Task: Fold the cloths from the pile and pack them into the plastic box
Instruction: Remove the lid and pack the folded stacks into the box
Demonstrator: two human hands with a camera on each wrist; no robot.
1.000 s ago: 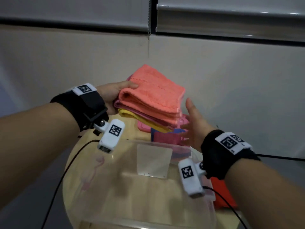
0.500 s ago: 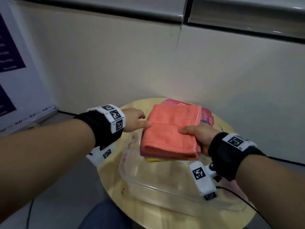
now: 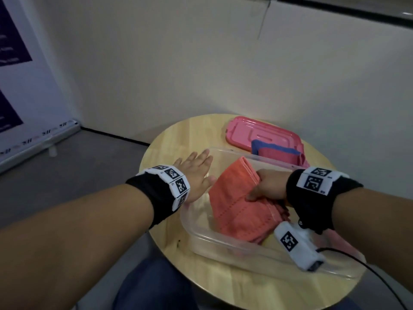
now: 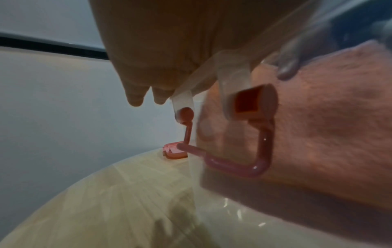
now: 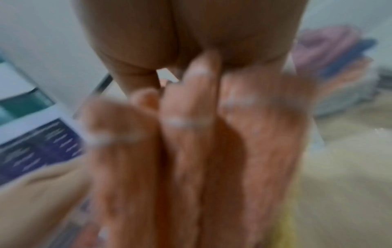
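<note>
A stack of folded cloths with a coral one on top (image 3: pixel 237 204) stands tilted on edge inside the clear plastic box (image 3: pixel 223 247) on the round wooden table. My right hand (image 3: pixel 266 186) grips the stack's upper right edge, thumb on the coral face. The blurred right wrist view shows the coral cloth (image 5: pixel 212 167) filling the frame below the fingers. My left hand (image 3: pixel 196 173) lies flat with straight fingers at the box's left rim, holding nothing. Through the clear wall in the left wrist view I see the coral cloth (image 4: pixel 328 134) and a pink latch (image 4: pixel 233 164).
The pink lid (image 3: pixel 261 135) lies on the table behind the box, with a folded blue and pink cloth (image 3: pixel 279 153) on it. The table's bare wood (image 3: pixel 176 139) shows at the left and front. A wall stands close behind, and a banner (image 3: pixel 13 63) leans at left.
The cloth stack came down from in front of me into the box and tipped onto its edge. My left hand let go of it and moved to the box's left rim; the right still grips.
</note>
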